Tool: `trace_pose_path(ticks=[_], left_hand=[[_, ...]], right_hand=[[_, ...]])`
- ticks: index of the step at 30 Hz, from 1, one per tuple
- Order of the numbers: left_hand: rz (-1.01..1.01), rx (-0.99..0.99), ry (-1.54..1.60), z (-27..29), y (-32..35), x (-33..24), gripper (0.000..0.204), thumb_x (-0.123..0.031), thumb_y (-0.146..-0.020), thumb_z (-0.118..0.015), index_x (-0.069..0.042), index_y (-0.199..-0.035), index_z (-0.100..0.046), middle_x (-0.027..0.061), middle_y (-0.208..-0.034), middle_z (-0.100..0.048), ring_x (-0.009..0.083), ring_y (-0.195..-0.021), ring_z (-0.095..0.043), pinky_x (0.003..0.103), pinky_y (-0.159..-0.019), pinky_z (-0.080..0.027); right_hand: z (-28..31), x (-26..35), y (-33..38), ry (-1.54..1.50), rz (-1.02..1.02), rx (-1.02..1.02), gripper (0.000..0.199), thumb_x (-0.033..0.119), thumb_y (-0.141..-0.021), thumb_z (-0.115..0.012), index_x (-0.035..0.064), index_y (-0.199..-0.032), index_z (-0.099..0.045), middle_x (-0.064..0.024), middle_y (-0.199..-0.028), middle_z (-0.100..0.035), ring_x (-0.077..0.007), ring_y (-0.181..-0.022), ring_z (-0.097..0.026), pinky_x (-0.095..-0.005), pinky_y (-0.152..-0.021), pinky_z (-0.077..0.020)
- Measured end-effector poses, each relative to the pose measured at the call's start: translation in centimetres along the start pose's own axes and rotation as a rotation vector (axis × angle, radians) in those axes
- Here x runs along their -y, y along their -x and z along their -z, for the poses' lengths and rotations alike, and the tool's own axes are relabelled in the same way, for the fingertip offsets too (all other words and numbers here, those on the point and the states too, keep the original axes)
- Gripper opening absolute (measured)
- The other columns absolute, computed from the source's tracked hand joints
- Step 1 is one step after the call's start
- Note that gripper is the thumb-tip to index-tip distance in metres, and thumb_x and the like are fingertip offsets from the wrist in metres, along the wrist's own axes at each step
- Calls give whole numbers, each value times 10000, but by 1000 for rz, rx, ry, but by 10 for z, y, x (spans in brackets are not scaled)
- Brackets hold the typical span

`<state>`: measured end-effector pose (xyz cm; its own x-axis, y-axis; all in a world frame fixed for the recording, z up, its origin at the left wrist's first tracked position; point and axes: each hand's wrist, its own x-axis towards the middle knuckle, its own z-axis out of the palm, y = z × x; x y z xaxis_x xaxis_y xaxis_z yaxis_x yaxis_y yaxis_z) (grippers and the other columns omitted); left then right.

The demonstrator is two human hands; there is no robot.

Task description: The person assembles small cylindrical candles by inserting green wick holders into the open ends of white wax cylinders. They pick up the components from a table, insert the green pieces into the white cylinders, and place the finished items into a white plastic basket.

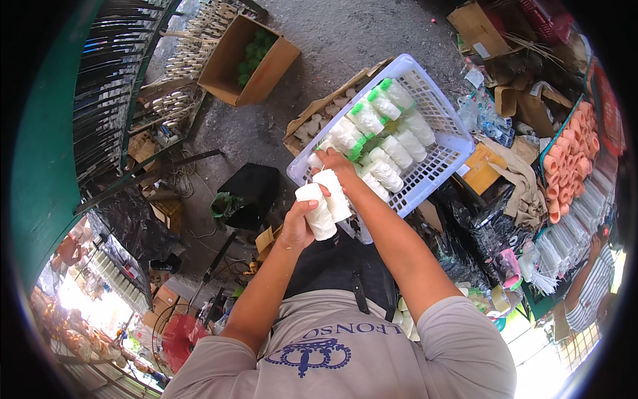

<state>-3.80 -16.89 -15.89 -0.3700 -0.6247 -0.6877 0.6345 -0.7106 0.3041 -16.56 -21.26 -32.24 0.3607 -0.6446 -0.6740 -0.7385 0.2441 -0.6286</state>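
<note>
Two white cylinders (317, 211), which look wrapped in thin plastic, stand side by side in my left hand (297, 225). Its fingers are closed round them. My right hand (339, 167) reaches over the near left corner of a pale lilac plastic basket (458, 141). Its curled fingers are closed on another white cylinder, largely hidden under them. Rows of similar white cylinders (392, 151) lie in the basket, several with bright green ends (356, 145). What exactly the cylinders are, I cannot make out.
A cardboard box (274, 70) with green items stands beyond, left of the basket. A black box (249, 189) sits left of my hands. At the right are a rack of orange tubular pieces (565, 159), clear plastic bags (565, 243) and another person's striped sleeve (590, 292). A red fan (183, 339) stands lower left.
</note>
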Motion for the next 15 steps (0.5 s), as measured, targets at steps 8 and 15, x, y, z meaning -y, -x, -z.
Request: trace_pose_path(ticks=[8,15], left_hand=[[-9,2,16,0,-5,2,377,-267,-857,-661,-50,-1163,-623,244,-1315,-632,333,-1137,-659,428,-1020,-510],[47,-95,-108,6,-19,-4,375,-259,-875,-673,-58,-1186,-614,152,-1183,-674,246,-1054,-682,375,-932,-539]], right_hand=[[-23,-9,8,-103,79,-348,561,275,-891,-730,65,-1390,-581,-202,-1260,-615,-388,-1142,-633,-469,-945,-540],[-24,-32,12,-457,22,-448,469,322,-987,-677,68,-1371,-585,-147,-1286,-629,-356,-1148,-622,-446,-944,-536]])
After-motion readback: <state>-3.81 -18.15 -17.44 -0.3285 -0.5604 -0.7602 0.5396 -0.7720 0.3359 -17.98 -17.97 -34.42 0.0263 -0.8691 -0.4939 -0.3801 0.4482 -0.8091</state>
